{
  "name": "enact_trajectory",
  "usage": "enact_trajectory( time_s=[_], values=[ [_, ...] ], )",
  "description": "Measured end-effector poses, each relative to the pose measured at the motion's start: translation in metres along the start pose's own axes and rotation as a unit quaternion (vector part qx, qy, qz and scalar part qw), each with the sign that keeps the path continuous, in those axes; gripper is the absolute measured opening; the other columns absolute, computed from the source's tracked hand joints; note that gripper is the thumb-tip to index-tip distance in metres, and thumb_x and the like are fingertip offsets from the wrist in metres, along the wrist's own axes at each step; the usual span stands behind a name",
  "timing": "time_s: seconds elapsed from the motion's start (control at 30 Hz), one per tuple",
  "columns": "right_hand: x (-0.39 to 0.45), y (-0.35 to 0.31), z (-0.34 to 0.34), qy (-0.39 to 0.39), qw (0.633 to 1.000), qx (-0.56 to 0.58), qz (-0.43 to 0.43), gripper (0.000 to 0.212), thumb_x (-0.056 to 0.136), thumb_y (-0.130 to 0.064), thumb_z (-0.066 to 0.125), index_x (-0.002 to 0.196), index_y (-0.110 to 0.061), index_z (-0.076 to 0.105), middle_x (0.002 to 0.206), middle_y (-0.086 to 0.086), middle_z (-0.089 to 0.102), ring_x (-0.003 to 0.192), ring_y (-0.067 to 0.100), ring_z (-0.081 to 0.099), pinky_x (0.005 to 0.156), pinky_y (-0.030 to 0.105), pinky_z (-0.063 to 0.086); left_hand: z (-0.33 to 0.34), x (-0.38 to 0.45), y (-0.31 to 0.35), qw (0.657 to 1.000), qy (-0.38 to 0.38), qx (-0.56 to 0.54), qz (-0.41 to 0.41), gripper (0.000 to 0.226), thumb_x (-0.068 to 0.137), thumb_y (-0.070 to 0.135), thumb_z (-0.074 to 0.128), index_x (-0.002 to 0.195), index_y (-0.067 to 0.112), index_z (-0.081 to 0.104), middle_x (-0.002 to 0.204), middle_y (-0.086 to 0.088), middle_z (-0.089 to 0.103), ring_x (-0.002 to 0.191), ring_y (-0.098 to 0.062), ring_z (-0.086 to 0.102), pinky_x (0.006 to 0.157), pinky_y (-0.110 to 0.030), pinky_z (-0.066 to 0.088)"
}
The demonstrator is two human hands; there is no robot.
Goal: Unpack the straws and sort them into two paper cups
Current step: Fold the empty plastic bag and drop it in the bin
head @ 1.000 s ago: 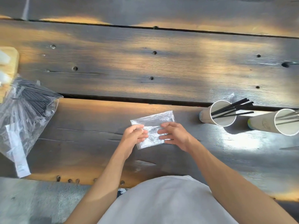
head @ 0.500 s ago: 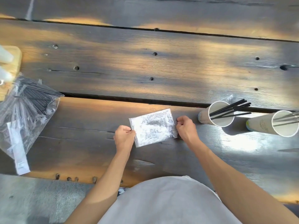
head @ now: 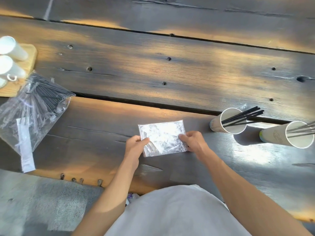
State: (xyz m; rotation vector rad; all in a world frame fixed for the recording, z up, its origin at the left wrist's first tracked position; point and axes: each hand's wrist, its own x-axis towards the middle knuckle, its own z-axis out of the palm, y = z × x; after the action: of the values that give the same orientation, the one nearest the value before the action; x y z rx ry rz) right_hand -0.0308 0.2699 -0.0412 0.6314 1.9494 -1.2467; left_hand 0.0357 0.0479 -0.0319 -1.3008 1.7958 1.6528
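Note:
A flat, folded clear plastic wrapper (head: 162, 137) lies on the dark wooden table (head: 153, 68) in front of me. My left hand (head: 135, 146) pinches its left edge with the thumb on top. My right hand (head: 192, 141) holds its right edge, fingers curled over it. To the right, a paper cup (head: 226, 121) holds several black straws (head: 243, 116). Beside it, a second paper cup (head: 288, 135) holds several grey straws (head: 303, 130). At the far left lies a clear bag (head: 32, 108) with many black straws still inside.
A light wooden board (head: 25, 68) at the left edge carries white cylinders (head: 12, 48). A dark gap (head: 136, 103) runs between two table planks. The table's near edge (head: 81, 181) has metal hooks, with grey floor (head: 42, 206) below it.
Both hands slid apart from the wrapper's middle to its left and right edges, then closed in and took hold of those edges. The wrapper stays flat on the table.

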Motion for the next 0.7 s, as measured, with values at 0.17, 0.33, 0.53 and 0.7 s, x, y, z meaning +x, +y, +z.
enact_trajectory(
  time_s=[0.17,0.33,0.53,0.7],
  values=[
    [-0.014,0.003,0.004,-0.088,0.993,0.074,0.008,0.023,0.081,-0.014,0.076,0.084,-0.009,0.055,0.078,0.018,0.062,0.069,0.026,0.059,0.065,0.035,0.044,-0.014,-0.021,-0.023,0.998,0.006,-0.062,0.029,0.027,0.086,0.022,0.074,0.074,0.007,0.055,0.068,-0.006,0.041,0.067,-0.020,0.039,0.066,-0.032,0.031],
    [-0.025,0.001,0.011,-0.096,0.992,0.058,-0.057,0.021,0.079,-0.021,0.075,0.080,-0.012,0.056,0.075,0.011,0.067,0.072,0.025,0.062,0.072,0.042,0.048,-0.025,-0.051,-0.055,0.987,0.012,-0.157,0.025,0.021,0.089,0.014,0.073,0.077,0.004,0.059,0.057,0.001,0.039,0.056,-0.014,0.034,0.055,-0.028,0.028],
    [-0.049,-0.004,0.030,-0.172,0.977,0.010,-0.124,0.024,0.091,-0.022,0.066,0.078,-0.017,0.047,0.076,0.006,0.061,0.070,0.022,0.058,0.065,0.039,0.047,-0.027,-0.091,-0.099,0.957,0.172,-0.233,-0.005,0.017,0.080,0.018,0.083,0.088,0.012,0.069,0.086,-0.005,0.074,0.082,-0.023,0.068,0.087,-0.031,0.053],
    [-0.065,0.005,0.055,-0.333,0.938,-0.065,-0.066,0.011,0.094,-0.017,0.066,0.100,-0.008,0.064,0.106,0.007,0.074,0.096,0.025,0.073,0.079,0.043,0.061,-0.033,-0.136,-0.147,0.912,0.224,-0.343,-0.016,0.017,0.085,0.022,0.078,0.080,0.013,0.065,0.078,-0.011,0.058,0.073,-0.024,0.050,0.071,-0.038,0.046]
  ],
)
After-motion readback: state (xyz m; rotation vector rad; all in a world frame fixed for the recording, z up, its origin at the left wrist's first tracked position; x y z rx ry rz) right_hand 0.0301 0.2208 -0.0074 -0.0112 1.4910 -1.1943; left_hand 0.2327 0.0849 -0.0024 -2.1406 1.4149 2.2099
